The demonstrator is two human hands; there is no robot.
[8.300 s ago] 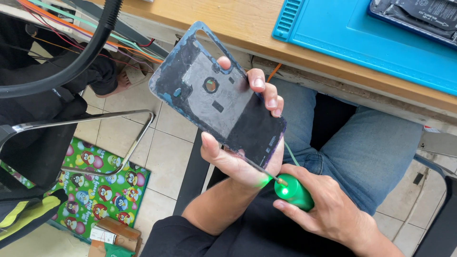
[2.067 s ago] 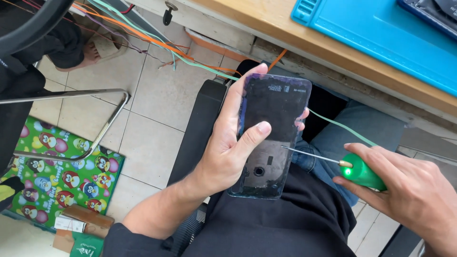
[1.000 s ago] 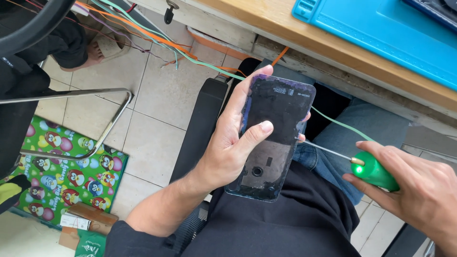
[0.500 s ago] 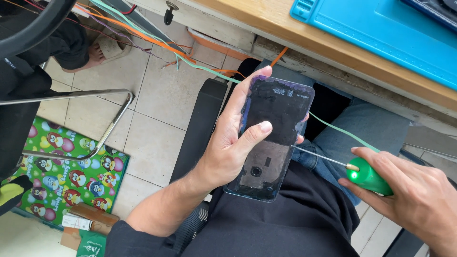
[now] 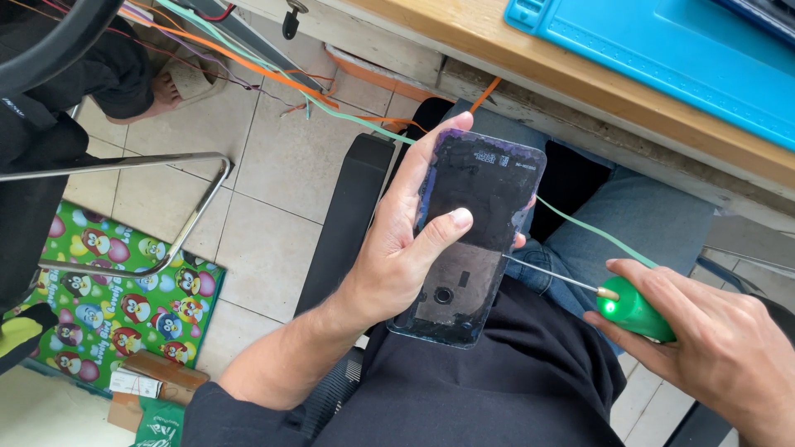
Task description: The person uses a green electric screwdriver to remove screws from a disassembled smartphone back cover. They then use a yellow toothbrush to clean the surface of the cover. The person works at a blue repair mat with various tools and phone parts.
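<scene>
Holding a dark phone back cover (image 5: 476, 240) over the lap, the left hand (image 5: 406, 248) is wrapped around its left edge, with the thumb pressed across the inner face and the fingertips showing at the right edge. The cover stands tilted, its inner side up, with a round hole near the lower end and grey glue traces around it. The right hand (image 5: 720, 348) is closed around a screwdriver with a green handle (image 5: 633, 308); its thin metal shaft points left and the tip touches the right edge of the cover.

Above, a wooden table edge (image 5: 580, 79) carries a blue work mat (image 5: 662, 58). A light green wire (image 5: 580, 223) runs from under the table behind the cover.

On the tiled floor at the lower left lies a green sheet with cartoon bird pictures (image 5: 116, 298). Just below it sit a small brown cardboard box with a white label (image 5: 153, 377) and a green package (image 5: 161, 422) at the picture edge. A metal chair frame (image 5: 166, 207) stands over the sheet.
</scene>
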